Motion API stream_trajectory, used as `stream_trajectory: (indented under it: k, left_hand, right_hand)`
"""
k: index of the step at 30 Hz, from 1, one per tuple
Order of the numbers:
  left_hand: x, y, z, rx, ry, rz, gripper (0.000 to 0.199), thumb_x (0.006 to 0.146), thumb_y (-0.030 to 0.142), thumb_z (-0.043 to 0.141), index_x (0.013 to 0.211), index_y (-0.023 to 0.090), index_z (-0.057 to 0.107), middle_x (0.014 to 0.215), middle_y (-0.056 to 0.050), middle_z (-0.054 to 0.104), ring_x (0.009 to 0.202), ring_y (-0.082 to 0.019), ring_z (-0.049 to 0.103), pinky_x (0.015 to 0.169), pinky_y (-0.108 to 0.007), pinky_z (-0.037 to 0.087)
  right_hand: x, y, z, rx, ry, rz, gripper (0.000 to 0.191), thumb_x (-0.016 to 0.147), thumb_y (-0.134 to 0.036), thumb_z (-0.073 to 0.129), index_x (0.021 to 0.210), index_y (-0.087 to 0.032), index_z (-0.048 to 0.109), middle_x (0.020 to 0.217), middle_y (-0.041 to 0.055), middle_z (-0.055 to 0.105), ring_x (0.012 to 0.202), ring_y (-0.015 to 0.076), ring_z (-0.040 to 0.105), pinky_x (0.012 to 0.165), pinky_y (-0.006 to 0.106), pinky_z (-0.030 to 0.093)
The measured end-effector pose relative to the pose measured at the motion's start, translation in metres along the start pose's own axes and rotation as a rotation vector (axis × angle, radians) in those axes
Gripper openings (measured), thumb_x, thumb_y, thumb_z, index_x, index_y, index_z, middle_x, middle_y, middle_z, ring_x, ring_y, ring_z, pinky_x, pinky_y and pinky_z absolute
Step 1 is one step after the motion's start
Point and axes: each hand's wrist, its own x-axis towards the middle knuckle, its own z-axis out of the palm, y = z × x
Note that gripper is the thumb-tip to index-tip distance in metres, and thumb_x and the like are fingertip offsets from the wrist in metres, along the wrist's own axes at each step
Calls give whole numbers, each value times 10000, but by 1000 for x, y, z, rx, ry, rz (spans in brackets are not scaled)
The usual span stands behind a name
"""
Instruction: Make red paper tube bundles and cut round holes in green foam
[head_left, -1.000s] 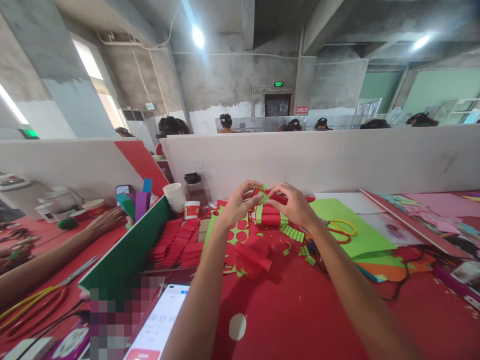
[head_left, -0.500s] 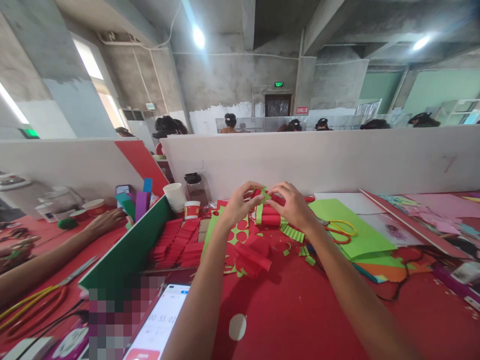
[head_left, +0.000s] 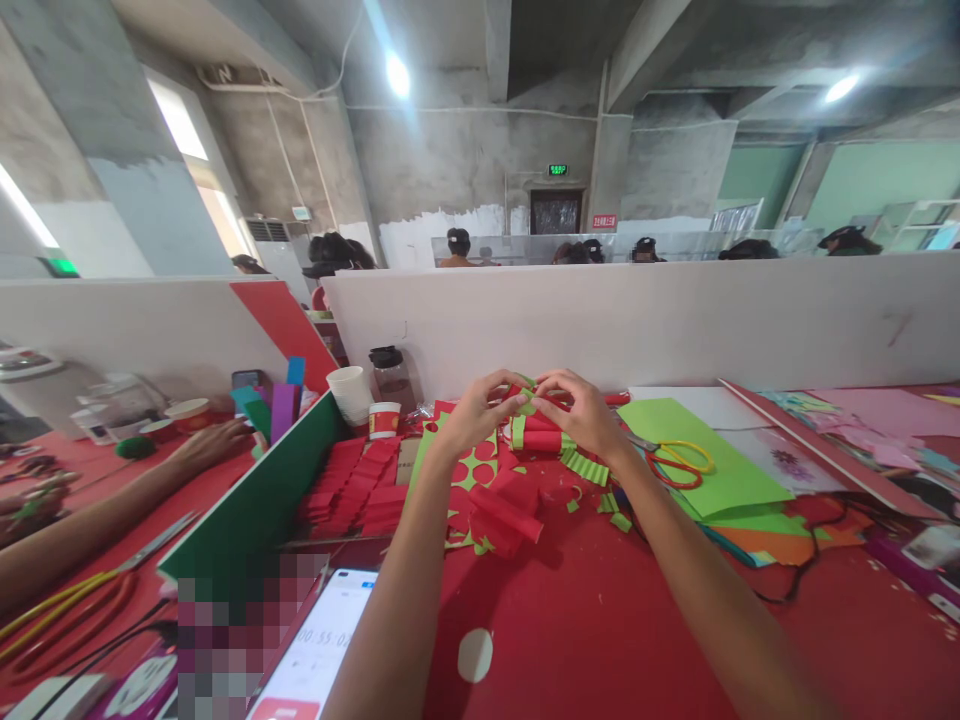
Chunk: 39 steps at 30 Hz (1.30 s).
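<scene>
Between the fingertips of my left hand (head_left: 481, 410) and my right hand (head_left: 581, 408) is a small green and red paper piece (head_left: 528, 396), partly covered by the fingers. Both hands grip it above the red table (head_left: 585, 620). Just below them lies a red roll with green bands (head_left: 541, 438), and a fringed green strip (head_left: 585, 466) is beside my right wrist. Red paper circles and a green sheet with red circles (head_left: 474, 470) lie near my left forearm. A red paper roll (head_left: 508, 512) rests in front of them.
Scissors (head_left: 679, 462) lie on green sheets (head_left: 705, 450) at right. Folded red strips (head_left: 364, 485), a phone (head_left: 322, 640) and cups (head_left: 384, 420) are at left. Beyond a green divider (head_left: 255, 500) is another person's arm (head_left: 172, 470).
The fingers of both hands have shifted slightly around the small green and red piece, which shows at a different angle. The forearms have hardly moved.
</scene>
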Motion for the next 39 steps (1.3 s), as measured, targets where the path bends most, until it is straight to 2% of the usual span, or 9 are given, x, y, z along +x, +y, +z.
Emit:
stream_trajectory:
  k: [6, 13, 17, 20, 24, 27, 31, 36, 39]
  left_hand:
    - [-1, -3, 1, -47, 14, -7, 315, 877, 424, 637, 1088, 199, 576, 1049, -68, 625, 846, -159, 650, 694, -275, 561]
    - [-2, -2, 0, -83, 45, -28, 489, 881, 417, 633, 1314, 253, 475, 1044, -55, 629, 870, -166, 652, 723, -288, 570]
    - [-1, -2, -2, -46, 45, -35, 420, 898, 418, 606, 1263, 224, 539, 1067, -67, 608, 904, -175, 651, 749, -301, 580]
    - [-1, -3, -3, -44, 46, -28, 380, 902, 422, 599, 1213, 206, 563, 1085, -76, 609, 911, -177, 650, 746, -301, 587]
    - [0, -4, -3, -27, 49, -9, 328, 905, 409, 600, 1156, 199, 578, 1131, -85, 621, 940, -183, 649, 765, -302, 583]
    - [1, -5, -2, -16, 61, 9, 288, 905, 391, 606, 1113, 193, 582, 1168, -85, 609, 943, -179, 651, 779, -305, 575]
    - [2, -7, -2, -1, 57, 13, 254, 914, 391, 592, 1068, 189, 588, 1172, -85, 617, 916, -173, 657, 774, -310, 569]
    - [1, -6, -1, 34, 37, 12, 242, 918, 399, 581, 1026, 186, 613, 1336, -115, 562, 1044, -209, 638, 804, -307, 562]
    - [0, -5, 0, 48, 30, 6, 269, 914, 410, 584, 1072, 192, 596, 1257, -112, 601, 990, -200, 647, 753, -295, 566]
  right_hand:
    - [-1, 4, 4, 107, -28, 94, 204, 866, -415, 653, 923, -229, 591, 1089, 55, 684, 987, 214, 687, 873, 354, 540]
    - [-4, 9, -4, 143, -132, 187, 432, 855, -449, 669, 1205, -269, 492, 1188, 79, 658, 1050, 227, 671, 903, 405, 546]
    - [-5, 8, -10, 80, -222, 164, 574, 834, -437, 698, 1329, -306, 440, 1230, 75, 646, 1134, 250, 632, 960, 458, 515]
    - [-5, 5, -10, 99, -194, 130, 481, 843, -397, 693, 1261, -293, 479, 1249, 67, 632, 1120, 237, 638, 948, 425, 522]
    - [-2, 0, -6, 17, -109, 67, 192, 867, -356, 661, 1004, -250, 578, 1126, 55, 666, 1073, 226, 643, 935, 385, 507]
    - [0, -2, -3, -34, -71, 22, 108, 884, -334, 635, 908, -234, 601, 1070, 57, 676, 1043, 220, 638, 946, 379, 486]
    - [1, 0, 0, -22, -52, 9, 102, 896, -316, 604, 848, -227, 616, 1056, 56, 682, 1008, 210, 644, 919, 357, 492]
    - [0, 4, 4, 26, -25, 86, 154, 876, -358, 611, 827, -213, 628, 938, 46, 703, 901, 204, 663, 818, 323, 522]
    - [0, 5, 5, 68, -20, 135, 180, 866, -376, 616, 811, -204, 623, 877, 34, 702, 848, 195, 666, 797, 311, 523]
